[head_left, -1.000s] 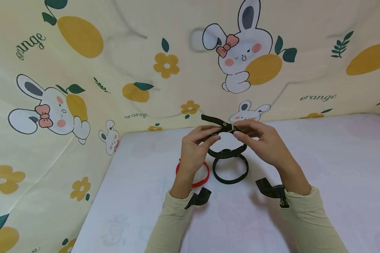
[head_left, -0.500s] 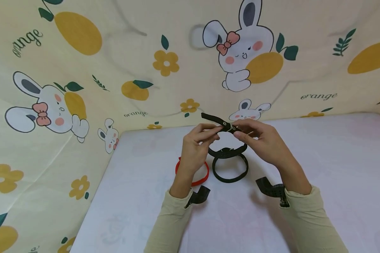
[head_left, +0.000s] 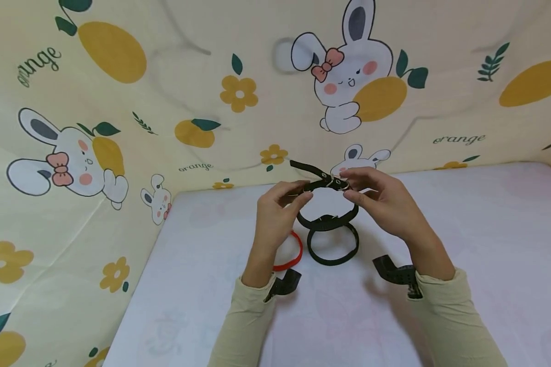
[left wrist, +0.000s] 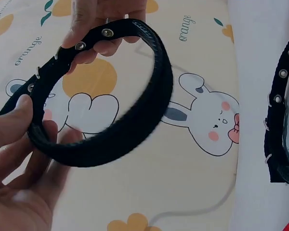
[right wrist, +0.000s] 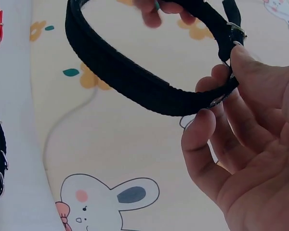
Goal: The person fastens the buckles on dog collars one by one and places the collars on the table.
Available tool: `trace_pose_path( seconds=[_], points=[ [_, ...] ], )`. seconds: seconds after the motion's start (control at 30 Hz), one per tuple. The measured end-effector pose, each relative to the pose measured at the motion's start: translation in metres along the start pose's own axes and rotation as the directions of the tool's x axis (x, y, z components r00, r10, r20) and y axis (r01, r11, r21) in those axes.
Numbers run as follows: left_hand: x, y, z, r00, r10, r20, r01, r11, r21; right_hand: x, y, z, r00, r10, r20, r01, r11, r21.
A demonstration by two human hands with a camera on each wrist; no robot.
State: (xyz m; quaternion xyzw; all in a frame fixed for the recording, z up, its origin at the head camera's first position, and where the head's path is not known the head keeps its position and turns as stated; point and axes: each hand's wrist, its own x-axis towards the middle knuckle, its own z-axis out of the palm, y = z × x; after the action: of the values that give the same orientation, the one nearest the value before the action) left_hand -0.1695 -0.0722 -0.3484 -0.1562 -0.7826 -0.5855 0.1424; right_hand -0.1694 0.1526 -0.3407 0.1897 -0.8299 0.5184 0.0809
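Observation:
Both hands hold a black collar (head_left: 307,221) up over the table, its band bent into a loop with metal eyelets. My left hand (head_left: 274,216) pinches the left side of the loop, thumb on top; in the left wrist view the thumb presses the band (left wrist: 111,151) with fingers beneath. My right hand (head_left: 387,204) grips it at the buckle (right wrist: 237,31), thumb and fingers on either side of the strap. The free strap end (head_left: 303,165) sticks up to the left, past the buckle.
On the white table (head_left: 202,285) lie another black collar (head_left: 332,262) and a red collar (head_left: 298,255), the red one partly behind the left hand. A cream cloth (head_left: 248,30) printed with rabbits and oranges rises behind the table and to its left.
My left hand has slid left along the collar, away from the buckle, uncovering more of the band. It covers more of the red collar. The right hand stays at the buckle, its fingers slightly raised.

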Motion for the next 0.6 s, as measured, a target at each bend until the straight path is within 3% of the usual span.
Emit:
trace_pose_path(
  seconds=[0.17,0.43,0.6],
  points=[
    [0.0006,0.0006,-0.0023,0.997,-0.009,-0.07,0.012,0.999,0.041,0.0002,0.0003,-0.0012,1.0,-0.011,-0.012,0.012,1.0,0.023],
    [0.0004,0.0048,-0.001,0.987,-0.07,-0.142,0.064,0.997,-0.047,0.0017,-0.0007,-0.0007,1.0,0.011,0.004,-0.011,1.0,0.009],
    [0.0002,0.0045,0.0016,0.985,-0.05,-0.162,0.037,0.996,-0.08,0.0002,-0.0003,-0.0016,0.998,0.057,0.014,-0.056,0.997,-0.046]
  ],
)
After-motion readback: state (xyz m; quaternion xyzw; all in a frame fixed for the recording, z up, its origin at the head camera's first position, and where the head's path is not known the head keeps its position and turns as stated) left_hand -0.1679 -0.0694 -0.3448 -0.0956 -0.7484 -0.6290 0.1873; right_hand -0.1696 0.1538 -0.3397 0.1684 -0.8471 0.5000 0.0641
